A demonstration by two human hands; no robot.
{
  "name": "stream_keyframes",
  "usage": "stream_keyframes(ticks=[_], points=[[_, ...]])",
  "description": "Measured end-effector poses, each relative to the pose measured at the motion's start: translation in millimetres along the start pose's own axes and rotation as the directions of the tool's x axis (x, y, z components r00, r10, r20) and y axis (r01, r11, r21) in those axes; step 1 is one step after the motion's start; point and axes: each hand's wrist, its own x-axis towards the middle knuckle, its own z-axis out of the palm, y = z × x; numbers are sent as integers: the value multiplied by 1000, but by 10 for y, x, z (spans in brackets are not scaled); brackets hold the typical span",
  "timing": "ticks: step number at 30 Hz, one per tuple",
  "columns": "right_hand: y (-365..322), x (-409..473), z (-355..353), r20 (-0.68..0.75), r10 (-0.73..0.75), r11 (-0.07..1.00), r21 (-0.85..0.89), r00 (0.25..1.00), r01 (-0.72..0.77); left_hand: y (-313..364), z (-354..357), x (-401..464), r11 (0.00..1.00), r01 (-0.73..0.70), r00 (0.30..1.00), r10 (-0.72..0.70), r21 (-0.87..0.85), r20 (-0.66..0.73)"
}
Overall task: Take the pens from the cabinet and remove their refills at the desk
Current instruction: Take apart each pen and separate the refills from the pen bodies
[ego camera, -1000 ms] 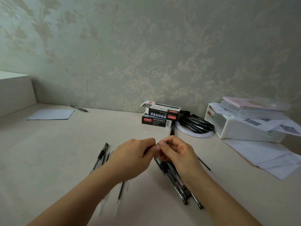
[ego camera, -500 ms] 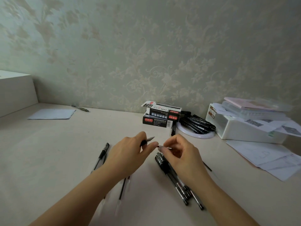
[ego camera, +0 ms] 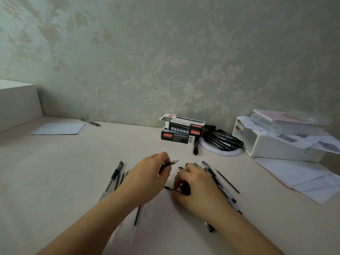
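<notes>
Both hands work low over the pale cream desk, a small gap between them. The left hand has its fingers curled round the black rubber grip of a ballpoint pen, whose silver metal tip points to the right and slightly up, clear of the desk. The right hand is bent down onto the desk, its fingertips pinching a thin black refill that lies flat and pokes out to the left from under the fingers; how much of it the hand covers cannot be told. Under and just right of that hand lies a loose bundle of clear-barrelled pens with black grips, with one thin dark refill apart on their right. Left of the left wrist, another clear pen with a black grip lies beside a few slim dark refills. Further back, against the pale floral wallpaper, two black pen boxes are stacked, and beside them a heap of black pens rests on a white round plate. To the right stand a white plastic storage box and loose white papers; far left lie a white sheet of paper and a single pen.
</notes>
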Motion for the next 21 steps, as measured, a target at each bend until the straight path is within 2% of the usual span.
stream_keyframes(ticks=[3, 5, 7, 10, 14, 17, 21], points=[[5, -5, -15, 13, 15, 1000, 3, 1000, -15, -28, 19, 7, 1000, -6, 1000, 6, 6, -3], [0, -3, -47, -45, 52, 996, 72, 998, -48, -44, 29, 12, 1000, -17, 1000, 17, 10, -1], [-14, 6, -98, -131, 162, 958, 260, 978, -124, -44, 26, 18, 999, -47, 999, 47, -10, -9], [-20, 25, -149, -120, 288, 842, 505, 950, -192, -11, -3, 23, 990, -120, 993, 119, -75, -23], [-8, 27, -160, -72, 306, 788, 578, 949, -210, 48, -25, 24, 976, -187, 982, 182, -113, -50], [-9, 35, -178, -44, 305, 712, 674, 951, -197, 65, -62, 22, 970, -152, 986, 136, -190, -96], [-20, 41, -198, -23, 303, 678, 708, 953, -198, 84, -104, 19, 967, -130, 988, 108, -219, -107]])
